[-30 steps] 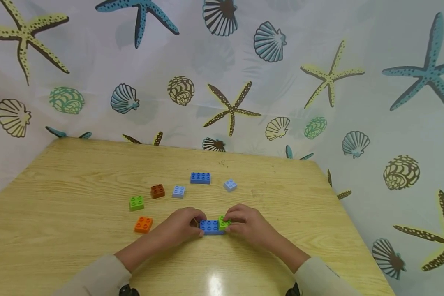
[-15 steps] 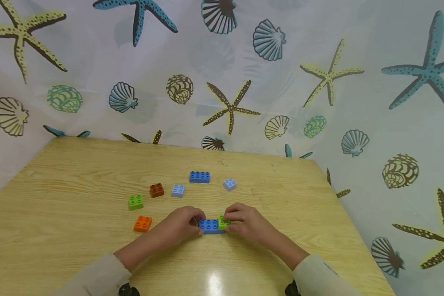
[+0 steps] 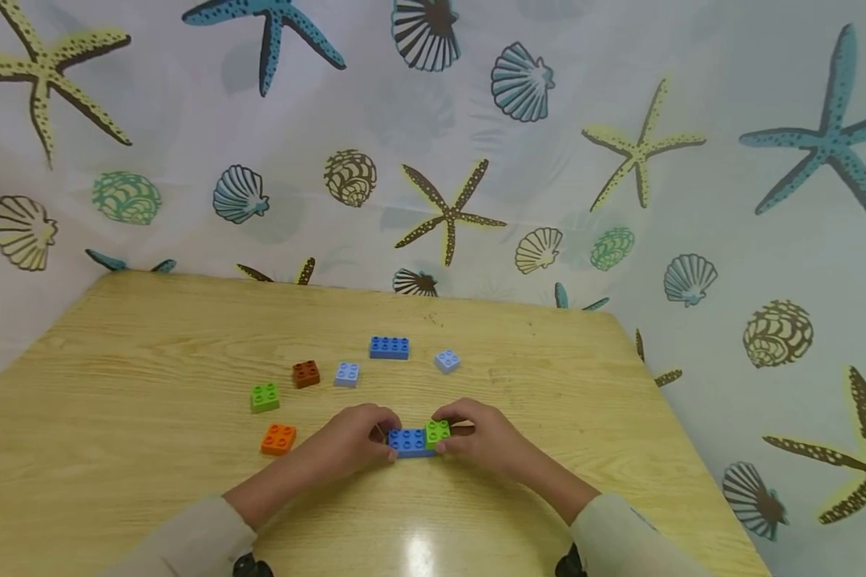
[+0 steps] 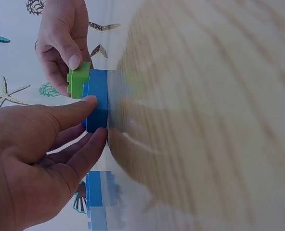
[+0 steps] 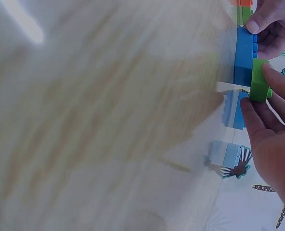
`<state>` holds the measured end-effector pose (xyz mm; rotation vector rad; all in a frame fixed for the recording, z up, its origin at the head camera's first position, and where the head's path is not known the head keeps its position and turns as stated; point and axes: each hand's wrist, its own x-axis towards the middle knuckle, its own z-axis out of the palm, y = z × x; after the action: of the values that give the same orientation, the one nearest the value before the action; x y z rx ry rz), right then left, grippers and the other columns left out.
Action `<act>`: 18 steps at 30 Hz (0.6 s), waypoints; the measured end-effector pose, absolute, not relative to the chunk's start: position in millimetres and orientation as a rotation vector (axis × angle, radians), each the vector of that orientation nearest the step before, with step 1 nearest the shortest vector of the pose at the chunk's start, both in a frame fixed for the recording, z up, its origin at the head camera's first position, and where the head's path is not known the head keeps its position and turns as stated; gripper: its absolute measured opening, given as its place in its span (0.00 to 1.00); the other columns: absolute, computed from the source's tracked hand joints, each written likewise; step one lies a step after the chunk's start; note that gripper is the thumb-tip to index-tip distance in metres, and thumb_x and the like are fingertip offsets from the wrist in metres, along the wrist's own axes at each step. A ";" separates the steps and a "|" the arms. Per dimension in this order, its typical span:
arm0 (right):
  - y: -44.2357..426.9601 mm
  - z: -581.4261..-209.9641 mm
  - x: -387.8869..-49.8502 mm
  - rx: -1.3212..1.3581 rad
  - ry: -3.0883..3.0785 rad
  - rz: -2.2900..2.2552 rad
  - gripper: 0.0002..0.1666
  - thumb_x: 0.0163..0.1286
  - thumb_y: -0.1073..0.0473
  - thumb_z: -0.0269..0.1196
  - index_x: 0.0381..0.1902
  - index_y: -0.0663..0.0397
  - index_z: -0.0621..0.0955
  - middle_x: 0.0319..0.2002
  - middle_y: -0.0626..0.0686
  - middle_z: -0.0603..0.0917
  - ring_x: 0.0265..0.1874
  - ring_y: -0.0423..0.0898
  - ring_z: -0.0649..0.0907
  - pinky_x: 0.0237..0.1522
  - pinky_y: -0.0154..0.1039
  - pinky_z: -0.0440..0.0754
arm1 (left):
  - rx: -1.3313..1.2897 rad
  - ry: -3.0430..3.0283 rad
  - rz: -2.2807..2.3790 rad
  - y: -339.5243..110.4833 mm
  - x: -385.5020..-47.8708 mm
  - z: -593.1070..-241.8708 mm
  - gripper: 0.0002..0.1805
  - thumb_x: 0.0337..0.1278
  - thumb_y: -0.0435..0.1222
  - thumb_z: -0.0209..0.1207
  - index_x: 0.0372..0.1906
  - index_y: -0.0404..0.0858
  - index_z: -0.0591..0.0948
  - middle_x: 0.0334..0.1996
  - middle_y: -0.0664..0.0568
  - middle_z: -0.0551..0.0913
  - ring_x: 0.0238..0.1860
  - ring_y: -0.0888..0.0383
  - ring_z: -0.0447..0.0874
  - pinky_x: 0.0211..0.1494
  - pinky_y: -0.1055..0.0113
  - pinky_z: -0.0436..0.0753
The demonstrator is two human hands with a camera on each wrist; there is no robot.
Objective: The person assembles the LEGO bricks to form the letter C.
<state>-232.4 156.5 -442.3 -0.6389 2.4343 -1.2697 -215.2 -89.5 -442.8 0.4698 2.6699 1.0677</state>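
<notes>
A long blue toy brick (image 3: 408, 442) lies on the table, studs up. My left hand (image 3: 357, 437) holds its left end between thumb and fingers; the left wrist view shows the thumb on the brick's side (image 4: 100, 103). On the right end of the blue brick sits a green brick (image 3: 437, 433), which overhangs slightly in the right wrist view. My right hand (image 3: 487, 437) pinches that green brick, with the thumb at its near side and a finger at the far side. Whether the green brick is pressed fully down cannot be told.
Behind the hands lie another long blue brick (image 3: 390, 347) and two light blue bricks, one left (image 3: 347, 374) and one right (image 3: 447, 361). To the left are a brown brick (image 3: 306, 373), a second green brick (image 3: 265, 397) and an orange brick (image 3: 279, 438), close to the left forearm.
The right hand's fingers have shifted off the green brick's top toward its sides, so its studs show more. The left hand and the blue brick stay where they were.
</notes>
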 end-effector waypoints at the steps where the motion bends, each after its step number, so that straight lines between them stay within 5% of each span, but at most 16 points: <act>1: 156.7 -442.6 -232.3 -0.638 2.437 -1.275 0.21 0.69 0.61 0.68 0.59 0.54 0.81 0.58 0.51 0.80 0.61 0.50 0.79 0.60 0.38 0.81 | 0.471 2.666 1.070 -89.6 -215.4 -442.5 0.16 0.54 0.32 0.72 0.49 0.40 0.85 0.36 0.56 0.82 0.38 0.60 0.76 0.47 0.61 0.80; 18: 154.4 -437.8 -230.0 -0.662 2.426 -1.310 0.21 0.67 0.64 0.69 0.58 0.57 0.82 0.57 0.55 0.81 0.61 0.53 0.80 0.57 0.36 0.82 | 0.432 2.628 1.234 -166.4 -195.7 -422.3 0.20 0.65 0.37 0.65 0.59 0.38 0.81 0.57 0.46 0.82 0.53 0.53 0.80 0.54 0.58 0.84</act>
<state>-230.0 154.4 -437.8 -0.6625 2.4263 -1.3099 -195.7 -166.4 -422.3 0.4323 2.6285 1.2337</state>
